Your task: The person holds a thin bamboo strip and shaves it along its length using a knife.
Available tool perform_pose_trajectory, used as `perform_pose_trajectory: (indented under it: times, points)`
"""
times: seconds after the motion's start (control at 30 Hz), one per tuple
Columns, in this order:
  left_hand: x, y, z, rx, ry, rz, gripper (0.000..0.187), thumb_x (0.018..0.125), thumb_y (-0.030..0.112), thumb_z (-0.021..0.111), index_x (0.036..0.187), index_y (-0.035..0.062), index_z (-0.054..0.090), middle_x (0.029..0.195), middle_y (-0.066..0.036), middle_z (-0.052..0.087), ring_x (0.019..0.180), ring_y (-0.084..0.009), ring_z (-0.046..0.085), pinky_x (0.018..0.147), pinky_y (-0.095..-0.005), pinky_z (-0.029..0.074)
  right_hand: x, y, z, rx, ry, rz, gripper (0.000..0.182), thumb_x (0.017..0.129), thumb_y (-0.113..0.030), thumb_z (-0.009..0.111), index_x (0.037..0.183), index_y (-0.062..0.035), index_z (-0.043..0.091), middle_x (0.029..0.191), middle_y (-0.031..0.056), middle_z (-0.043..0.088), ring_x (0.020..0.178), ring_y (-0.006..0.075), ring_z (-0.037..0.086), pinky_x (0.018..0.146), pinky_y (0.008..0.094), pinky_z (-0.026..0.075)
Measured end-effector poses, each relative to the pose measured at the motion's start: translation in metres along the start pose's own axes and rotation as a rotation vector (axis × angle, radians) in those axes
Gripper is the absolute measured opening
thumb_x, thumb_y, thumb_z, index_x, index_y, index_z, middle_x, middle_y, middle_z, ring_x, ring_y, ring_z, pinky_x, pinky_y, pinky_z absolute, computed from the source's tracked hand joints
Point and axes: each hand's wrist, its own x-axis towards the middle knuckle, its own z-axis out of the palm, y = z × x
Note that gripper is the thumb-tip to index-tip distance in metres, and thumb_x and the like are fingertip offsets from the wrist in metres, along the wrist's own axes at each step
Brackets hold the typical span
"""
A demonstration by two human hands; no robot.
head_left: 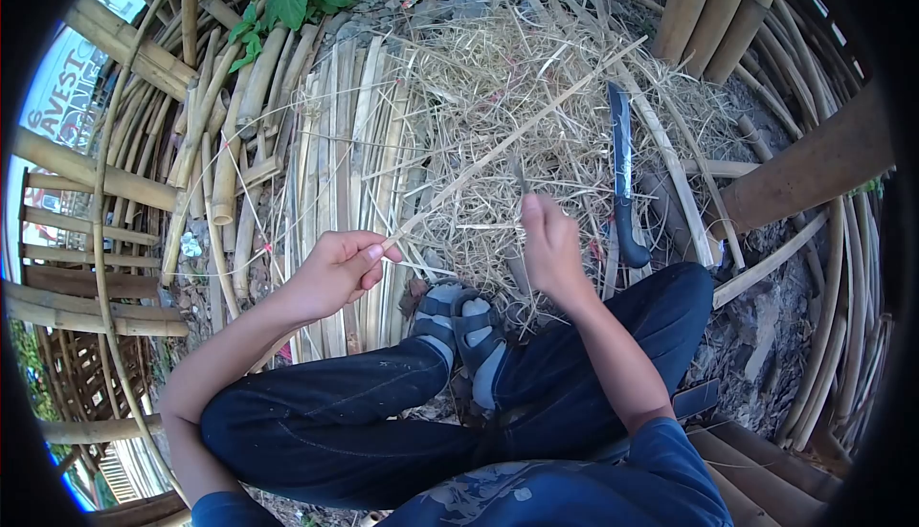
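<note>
**A:** Starting at my left. Poles (124,182) and split slats (340,154) lie in rows on the ground, most likely stacked there so stock is within arm's reach of the seat.

**B:** And the left hand?

**A:** My left hand (335,269) has thumb and forefinger pinched on the near end of a thin strip (507,139). The other fingers are curled under. The strip runs from that pinch up and to the right, over the shavings (517,96). I judge the end is pinched so the strip stays taut and raised off the pile.

**B:** Right hand?

**A:** My right hand (550,245) sits just right of the strip, fingers closed together around something thin and dark that sticks up above the fist. I cannot tell what it is; maybe a small blade. It is held close to the strip, but contact I cannot confirm.

**B:** Legs?

**A:** Crossed, sandal (469,321) between the hands, below the work.

**B:** Further right?

**A:** A knife (624,182) lies on the shavings, handle toward me, apart from the right hand. Handle-near suits a quick pick-up, I'd say. More poles stand beyond it.
</note>
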Motion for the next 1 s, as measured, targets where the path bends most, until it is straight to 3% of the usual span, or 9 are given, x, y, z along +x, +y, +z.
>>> perform_pose_trajectory:
  times: [0.13,0.2,0.67,0.77,0.83,0.87,0.9,0.97,1.0]
  points:
    - [0.001,0.001,0.009,-0.037,-0.031,0.011,0.027,0.102,0.014,0.039,0.111,-0.0018,0.059,0.065,0.002,0.045,0.053,-0.0041,0.034,0.046,-0.0190,0.030,-0.036,-0.028,0.049,0.014,-0.254,-0.217,0.039,0.097,-0.032,0.047,0.079,0.0021,0.051,0.052,0.0209,0.055,0.048,0.0410,0.058,0.048,0.0489,0.045]
    - [-0.001,0.001,0.012,-0.012,-0.057,0.006,0.027,0.101,0.013,0.040,0.107,-0.0022,0.061,0.065,0.002,0.049,0.054,-0.0038,0.040,0.049,-0.0196,0.034,-0.042,-0.028,0.065,-0.004,-0.254,-0.250,0.039,0.097,-0.032,0.048,0.079,0.0025,0.050,0.052,0.0208,0.055,0.047,0.0407,0.057,0.046,0.0488,0.045]
    - [0.002,0.000,0.018,0.165,-0.012,0.055,0.024,0.100,0.010,0.041,0.098,-0.0014,0.062,0.062,0.002,0.047,0.054,-0.0046,0.039,0.051,-0.0225,0.035,-0.034,-0.022,0.060,-0.316,-0.160,-0.387,0.043,0.092,-0.039,0.055,0.075,0.0007,0.049,0.053,0.0183,0.057,0.043,0.0346,0.058,0.039,0.0435,0.045]
    - [0.003,0.000,0.017,0.157,-0.003,0.059,0.024,0.099,0.009,0.041,0.099,-0.0012,0.062,0.061,0.002,0.046,0.053,-0.0047,0.038,0.050,-0.0223,0.034,-0.031,-0.015,0.055,-0.345,-0.179,-0.385,0.044,0.096,-0.039,0.048,0.078,0.0012,0.051,0.057,0.0210,0.057,0.048,0.0391,0.058,0.045,0.0471,0.045]
    - [-0.003,-0.002,0.009,0.138,0.004,0.047,0.023,0.099,0.008,0.041,0.099,-0.0011,0.062,0.061,0.002,0.046,0.053,-0.0047,0.038,0.050,-0.0220,0.034,0.003,0.030,0.042,-0.351,-0.028,0.095,0.053,0.100,-0.042,0.036,0.081,0.0035,0.056,0.060,0.0234,0.059,0.057,0.0422,0.061,0.053,0.0487,0.047]
    - [-0.012,-0.003,-0.002,0.123,0.055,0.005,0.023,0.099,0.008,0.041,0.100,-0.0010,0.062,0.061,0.002,0.045,0.053,-0.0046,0.037,0.050,-0.0217,0.034,0.025,0.041,0.001,-0.421,0.025,0.276,0.061,0.102,-0.042,0.026,0.085,0.0057,0.059,0.064,0.0270,0.060,0.068,0.0462,0.061,0.061,0.0499,0.047]
    - [-0.015,-0.001,-0.011,0.109,0.108,-0.031,0.024,0.100,0.007,0.040,0.101,-0.0010,0.062,0.061,0.003,0.045,0.053,-0.0045,0.037,0.050,-0.0213,0.033,0.035,0.059,-0.024,-0.437,0.225,0.232,0.059,0.102,-0.043,0.027,0.075,0.0008,0.057,0.056,0.0170,0.056,0.055,0.0330,0.059,0.053,0.0422,0.043]
    - [-0.013,-0.001,-0.006,0.094,0.073,-0.030,0.024,0.100,0.007,0.040,0.103,-0.0009,0.062,0.061,0.002,0.045,0.054,-0.0043,0.038,0.051,-0.0207,0.034,0.044,0.067,-0.038,-0.035,0.341,0.241,0.058,0.101,-0.047,0.030,0.065,-0.0054,0.049,0.050,0.0026,0.043,0.045,0.0154,0.042,0.046,0.0326,0.033]
    - [-0.009,0.002,-0.002,0.090,0.072,0.000,0.024,0.100,0.007,0.040,0.103,-0.0008,0.062,0.061,0.002,0.045,0.054,-0.0043,0.038,0.051,-0.0206,0.034,0.043,0.067,-0.035,0.087,0.339,0.245,0.057,0.101,-0.048,0.032,0.063,-0.0074,0.045,0.052,-0.0009,0.038,0.047,0.0109,0.035,0.046,0.0297,0.028]
